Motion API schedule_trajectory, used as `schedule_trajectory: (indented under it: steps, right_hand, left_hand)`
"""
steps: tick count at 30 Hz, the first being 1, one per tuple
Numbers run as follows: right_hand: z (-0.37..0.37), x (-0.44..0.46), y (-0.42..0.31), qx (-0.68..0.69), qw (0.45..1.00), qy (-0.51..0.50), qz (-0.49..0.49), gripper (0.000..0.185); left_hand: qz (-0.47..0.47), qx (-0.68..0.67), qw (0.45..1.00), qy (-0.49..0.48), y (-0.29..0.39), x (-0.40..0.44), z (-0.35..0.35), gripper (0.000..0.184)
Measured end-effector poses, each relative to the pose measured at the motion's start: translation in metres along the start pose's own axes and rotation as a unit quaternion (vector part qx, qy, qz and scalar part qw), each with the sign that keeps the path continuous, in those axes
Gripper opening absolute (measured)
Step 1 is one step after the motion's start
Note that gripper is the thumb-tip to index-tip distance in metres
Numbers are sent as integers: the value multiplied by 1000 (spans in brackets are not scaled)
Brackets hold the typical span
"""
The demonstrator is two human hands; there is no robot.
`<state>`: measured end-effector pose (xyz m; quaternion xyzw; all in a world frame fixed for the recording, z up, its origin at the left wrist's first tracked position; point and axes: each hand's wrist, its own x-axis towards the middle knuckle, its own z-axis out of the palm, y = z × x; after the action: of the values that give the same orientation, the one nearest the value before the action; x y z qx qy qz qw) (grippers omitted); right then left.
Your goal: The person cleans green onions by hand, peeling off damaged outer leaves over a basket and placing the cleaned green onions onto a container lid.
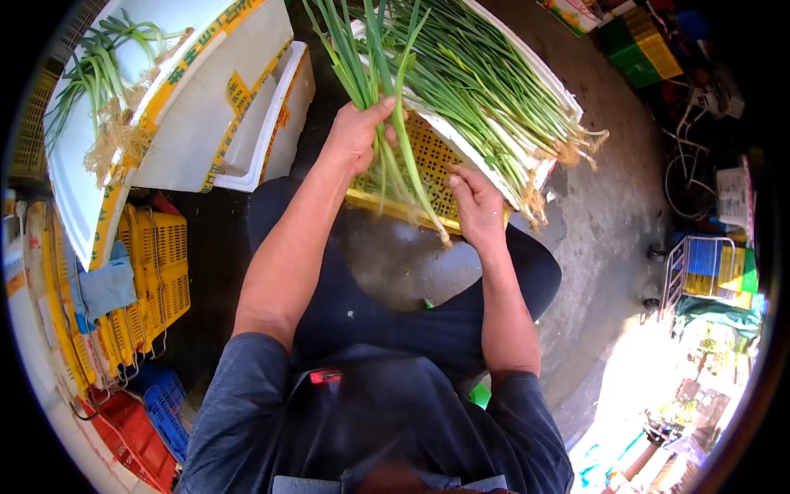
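My left hand (358,136) is wrapped round a small bunch of green onions (385,82), whose leaves point up and whose pale stems and roots hang down over a yellow crate (428,156). One stem slants lower to the right, its root end near the crate's front edge. My right hand (476,202) is closed beside the crate's right side; what its fingers hold, if anything, is too small to tell. A large pile of green onions (485,99) lies in a white foam box (559,82) just beyond it, roots towards the right.
At the upper left, more green onions (107,78) lie on a white foam box (78,198). Another foam box (288,107) stands beside it. Yellow crates (160,272), a blue basket (164,403) and a red crate (132,436) are at the left. A metal cart (699,263) stands right.
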<state>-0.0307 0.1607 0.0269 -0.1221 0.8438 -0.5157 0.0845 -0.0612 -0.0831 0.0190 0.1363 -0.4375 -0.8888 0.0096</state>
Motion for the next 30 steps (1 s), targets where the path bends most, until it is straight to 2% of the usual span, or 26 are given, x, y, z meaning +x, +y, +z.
schedule_trajectory:
  steps: [4, 8, 11, 17, 20, 26, 30]
  right_hand:
    - [21, 16, -30, 110, 988, -95, 54, 26]
    - [25, 22, -19, 181, 969, -126, 109, 21]
    - [26, 22, -12, 197, 962, -154, 112, 21]
    - [26, 16, -12, 265, 945, -161, 106, 19]
    - [25, 10, -13, 312, 925, -160, 147, 19]
    - [25, 8, -5, 300, 935, -135, 132, 19]
    - [24, 10, -9, 239, 958, -121, 99, 20]
  left_hand:
    - [-12, -6, 999, -44, -1, -2, 9, 25]
    - [-7, -17, 997, -70, 0, -6, 10, 24]
    - [-9, -14, 996, -84, 0, -6, 12, 23]
    - [-13, -29, 993, -116, 3, -10, 15, 23]
    - [-15, -33, 991, -129, 4, -14, 16, 23]
    - [-11, -14, 992, -124, 1, -10, 16, 20]
    - [-18, -10, 991, -134, 2, -13, 18, 15]
